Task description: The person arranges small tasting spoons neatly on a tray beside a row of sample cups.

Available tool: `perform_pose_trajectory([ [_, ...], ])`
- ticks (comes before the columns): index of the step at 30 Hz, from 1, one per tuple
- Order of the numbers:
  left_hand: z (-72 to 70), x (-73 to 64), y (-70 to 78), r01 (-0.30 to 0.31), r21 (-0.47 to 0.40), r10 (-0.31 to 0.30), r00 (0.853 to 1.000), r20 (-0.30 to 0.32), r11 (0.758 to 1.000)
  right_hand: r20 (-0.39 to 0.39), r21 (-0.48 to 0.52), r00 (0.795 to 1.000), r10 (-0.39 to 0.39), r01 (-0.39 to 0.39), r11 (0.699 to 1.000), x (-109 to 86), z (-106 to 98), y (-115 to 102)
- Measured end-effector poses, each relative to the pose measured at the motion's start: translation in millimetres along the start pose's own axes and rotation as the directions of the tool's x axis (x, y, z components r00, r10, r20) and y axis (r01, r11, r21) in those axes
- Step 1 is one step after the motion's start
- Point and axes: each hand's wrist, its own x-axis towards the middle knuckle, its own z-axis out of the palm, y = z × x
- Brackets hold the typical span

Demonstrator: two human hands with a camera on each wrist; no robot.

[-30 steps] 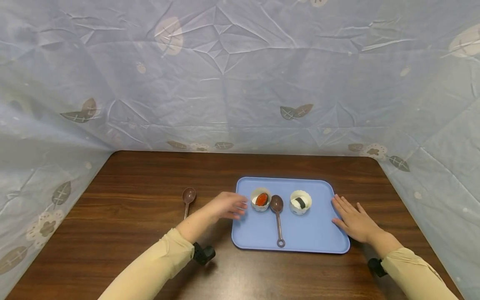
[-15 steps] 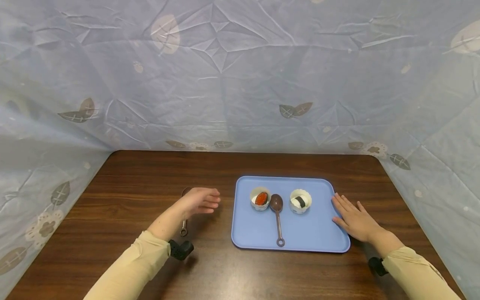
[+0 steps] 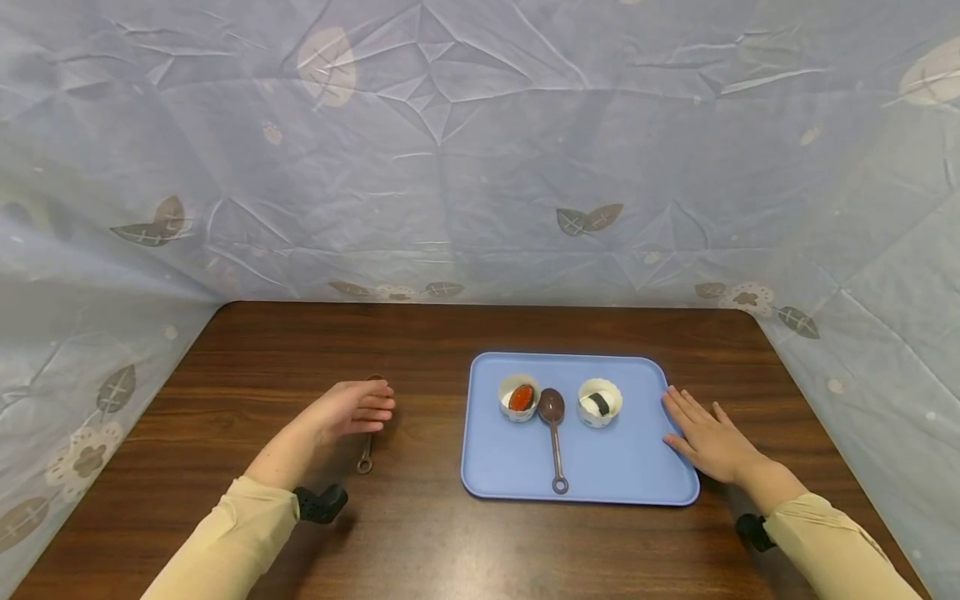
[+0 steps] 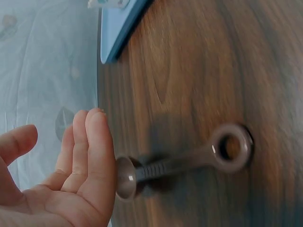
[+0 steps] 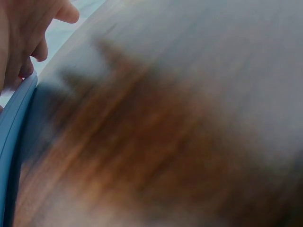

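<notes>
My left hand (image 3: 352,410) hovers over a brown spoon (image 3: 367,450) on the table, hiding most of it in the head view. In the left wrist view the spoon's ring-ended handle (image 4: 191,158) shows beside the relaxed fingers (image 4: 97,156), and nothing is held. My right hand (image 3: 708,442) lies with fingers outstretched at the right edge of a blue tray (image 3: 630,475). On the tray, a second brown spoon (image 3: 552,407) lies between a paper cup (image 3: 510,412) with an orange-topped sushi piece (image 3: 521,397) and another paper cup (image 3: 598,417) with a white, black-banded sushi piece (image 3: 597,404).
The dark wooden table (image 3: 285,350) extends around the tray. A pale, leaf-patterned sheet (image 3: 450,183) hangs behind it and along both sides. Each wrist carries a black camera, such as the left one (image 3: 321,504).
My left hand has moved left, from beside the tray's left edge to above the spoon on the table. The right hand stays at the tray's edge.
</notes>
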Motion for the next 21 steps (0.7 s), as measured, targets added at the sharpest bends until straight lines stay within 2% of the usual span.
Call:
perform_pose_trajectory([
  [11, -18.9, -8.1, -16.9, 0.026, -0.025, -0.027, 0.999, -0.047, 0.999, 0.025, 0.011, 1.000, 0.013, -0.014, 1.000, 0.2, 1.4, 3.0],
  [16, -27.2, -6.6, -26.5, 0.051, -0.036, -0.053, 0.996, -0.069, 0.998, 0.026, 0.015, 1.000, 0.016, -0.016, 1.000, 0.1, 1.5, 3.1],
  [21, -27.6, -2.6, -33.5, 0.075, -0.052, -0.079, 0.994, -0.081, 0.996, 0.022, 0.014, 1.000, 0.014, -0.015, 1.000, 0.7, 2.2, 2.9],
])
